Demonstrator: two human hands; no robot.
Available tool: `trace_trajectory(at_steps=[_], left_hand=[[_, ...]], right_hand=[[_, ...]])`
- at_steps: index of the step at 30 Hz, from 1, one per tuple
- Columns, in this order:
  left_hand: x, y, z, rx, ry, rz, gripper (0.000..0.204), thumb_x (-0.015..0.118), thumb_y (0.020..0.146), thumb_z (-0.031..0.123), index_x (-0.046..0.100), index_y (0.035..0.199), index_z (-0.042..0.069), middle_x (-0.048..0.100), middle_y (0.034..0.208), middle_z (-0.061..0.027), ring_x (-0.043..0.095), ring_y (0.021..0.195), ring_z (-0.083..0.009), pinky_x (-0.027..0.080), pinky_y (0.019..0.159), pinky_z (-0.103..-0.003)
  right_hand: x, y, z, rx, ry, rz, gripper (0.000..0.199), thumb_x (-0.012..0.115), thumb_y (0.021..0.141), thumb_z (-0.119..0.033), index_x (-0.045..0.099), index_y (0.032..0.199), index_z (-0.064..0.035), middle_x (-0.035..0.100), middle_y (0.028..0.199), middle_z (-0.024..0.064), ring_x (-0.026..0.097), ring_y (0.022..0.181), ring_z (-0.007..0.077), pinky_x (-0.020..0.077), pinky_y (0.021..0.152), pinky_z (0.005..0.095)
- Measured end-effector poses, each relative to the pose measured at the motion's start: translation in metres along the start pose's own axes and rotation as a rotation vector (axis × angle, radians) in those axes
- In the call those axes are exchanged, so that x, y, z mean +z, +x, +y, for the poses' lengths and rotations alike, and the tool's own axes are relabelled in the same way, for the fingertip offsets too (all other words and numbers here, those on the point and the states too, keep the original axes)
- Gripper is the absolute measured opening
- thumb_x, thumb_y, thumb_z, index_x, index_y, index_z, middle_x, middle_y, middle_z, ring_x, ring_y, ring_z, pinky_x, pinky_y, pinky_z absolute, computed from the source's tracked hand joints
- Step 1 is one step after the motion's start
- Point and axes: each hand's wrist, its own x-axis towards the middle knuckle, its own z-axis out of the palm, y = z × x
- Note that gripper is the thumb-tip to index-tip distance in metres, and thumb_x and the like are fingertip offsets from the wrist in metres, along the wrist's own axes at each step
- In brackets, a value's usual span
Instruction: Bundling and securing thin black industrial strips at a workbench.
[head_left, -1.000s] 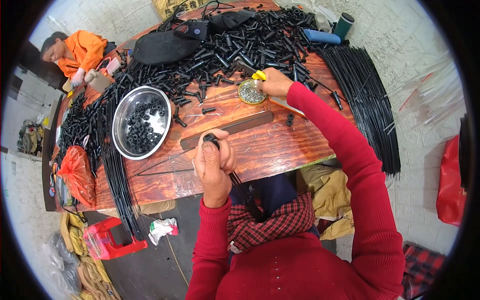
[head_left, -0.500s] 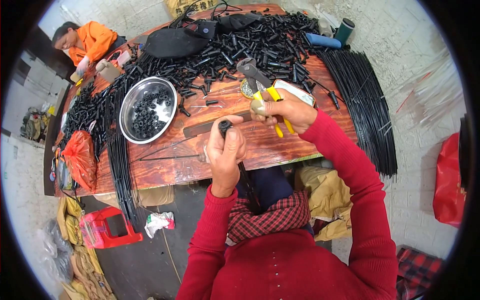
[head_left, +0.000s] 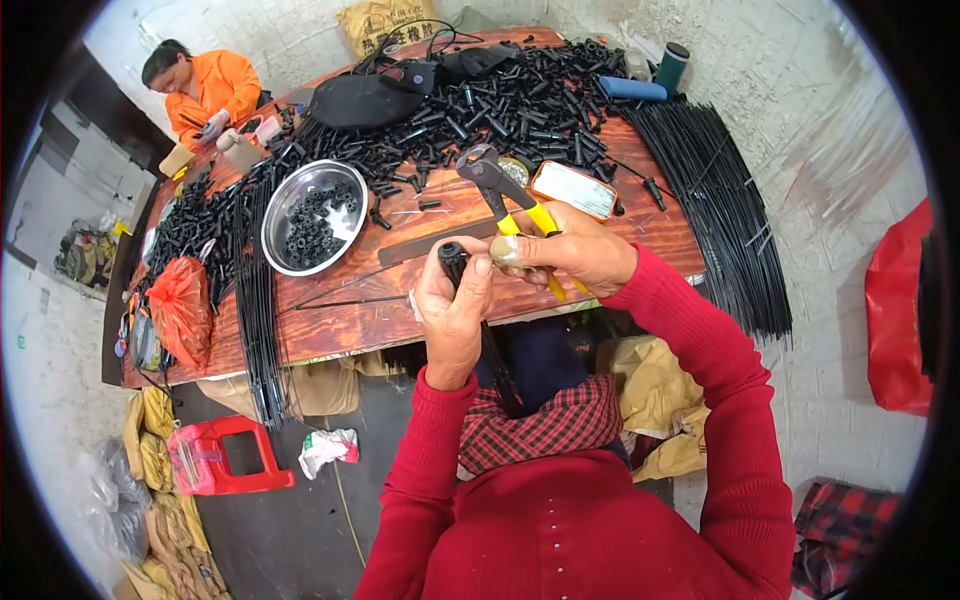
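Observation:
My left hand (head_left: 450,315) is closed round a black plastic tube-shaped part (head_left: 453,256), its open end pointing up between thumb and fingers. Dark rods hang below that hand toward my lap. In my right hand (head_left: 590,250) is a pair of cutting pliers (head_left: 493,183) with yellow handles, the dark jaws pointing up and away over the table. A brownish covering (head_left: 512,251) wraps the right thumb, whose tip is close beside the black part. Whether the thumb touches the part I cannot tell.
A steel bowl (head_left: 271,243) of small black rings stands on the wooden table (head_left: 345,318). Black tubular parts (head_left: 540,110) are heaped behind, with bundles of black rods (head_left: 715,200) at both sides. A white tray (head_left: 575,188) lies beyond my right hand. A co-worker (head_left: 215,90) sits at far left.
My right hand has come left and slightly down with the pliers, bringing its thumb beside the black part. My left hand keeps its hold. The whole view has shifted a little.

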Motion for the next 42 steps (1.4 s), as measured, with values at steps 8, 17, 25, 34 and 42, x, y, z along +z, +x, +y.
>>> trace_trajectory(at_steps=[8, 17, 25, 34, 42], left_hand=[[0.005, -0.013, 0.006, 0.028, 0.015, 0.006, 0.016, 0.066, 0.095, 0.007, 0.062, 0.108, 0.000, 0.054, 0.074, 0.0052, 0.041, 0.055, 0.0001, 0.029, 0.048, -0.018], [0.013, -0.009, -0.001, 0.150, 0.260, 0.137, 0.008, 0.063, 0.096, 0.007, 0.062, 0.102, 0.001, 0.048, 0.064, 0.0059, 0.033, 0.046, -0.0007, 0.024, 0.042, -0.020], [0.006, -0.008, 0.006, -0.003, 0.068, 0.071, 0.012, 0.063, 0.098, 0.016, 0.058, 0.100, 0.005, 0.045, 0.066, 0.0076, 0.033, 0.052, -0.0009, 0.026, 0.046, -0.021], [0.002, 0.000, 0.004, -0.029, -0.054, -0.038, 0.018, 0.065, 0.097, 0.021, 0.058, 0.102, 0.005, 0.042, 0.062, 0.0067, 0.031, 0.048, -0.0026, 0.023, 0.044, -0.021], [0.000, 0.003, 0.004, -0.088, -0.132, -0.119, 0.017, 0.062, 0.098, 0.017, 0.057, 0.105, 0.002, 0.045, 0.063, 0.0031, 0.030, 0.047, -0.0026, 0.023, 0.044, -0.021]], right_hand=[[0.009, -0.013, -0.012, 0.008, 0.004, 0.048, 0.024, 0.068, 0.092, -0.025, 0.064, 0.092, -0.0022, 0.054, 0.073, -0.0016, 0.048, 0.059, 0.0052, 0.0383, 0.052, 0.0209], [0.009, -0.009, 0.001, -0.002, -0.228, 0.184, 0.027, 0.067, 0.093, -0.030, 0.065, 0.094, -0.0033, 0.055, 0.074, -0.0014, 0.050, 0.063, 0.0048, 0.0403, 0.053, 0.0212], [0.008, -0.009, 0.014, -0.012, -0.015, 0.209, 0.027, 0.067, 0.093, -0.029, 0.064, 0.096, -0.0025, 0.055, 0.074, -0.0016, 0.051, 0.061, 0.0056, 0.0406, 0.053, 0.0214], [0.000, -0.010, 0.008, -0.436, -0.539, 0.289, 0.021, 0.071, 0.084, -0.009, 0.067, 0.103, 0.0000, 0.062, 0.083, 0.0035, 0.058, 0.072, 0.0127, 0.0467, 0.067, 0.0265], [0.000, -0.014, 0.002, -0.545, -0.665, 0.235, 0.030, 0.074, 0.073, 0.002, 0.064, 0.102, 0.0039, 0.065, 0.101, 0.0136, 0.063, 0.096, 0.0263, 0.0498, 0.085, 0.0350]])
